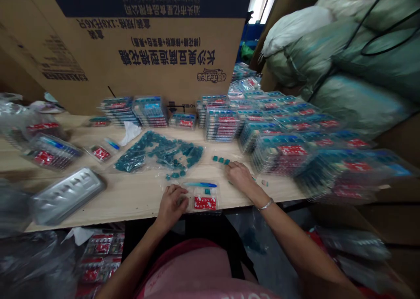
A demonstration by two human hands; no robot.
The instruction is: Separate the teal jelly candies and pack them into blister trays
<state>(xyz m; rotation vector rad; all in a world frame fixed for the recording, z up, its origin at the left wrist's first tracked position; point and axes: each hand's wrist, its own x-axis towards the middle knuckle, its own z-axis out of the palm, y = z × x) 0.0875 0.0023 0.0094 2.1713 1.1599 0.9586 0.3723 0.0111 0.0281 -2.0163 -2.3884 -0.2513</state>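
In front of me lies a clear plastic tray (217, 198) holding a red packet with white marks (205, 203), a small teal block (207, 191) and a blue pen-like stick (200, 184). My left hand (172, 205) is closed at the tray's left edge, its fingers curled. Further right, my right hand (241, 178) rests on the table with its fingers bent together. Its fingertips meet the nearest of three teal blocks (221, 160) set in a short row. What lies under its palm is hidden.
A heap of teal blocks (157, 150) lies on clear plastic beyond the tray. Stacks of filled packs (278, 152) crowd the right, with more stacks (149, 111) at the back. A silver moulded tray (68, 196) sits left. A large carton (147, 50) walls the back.
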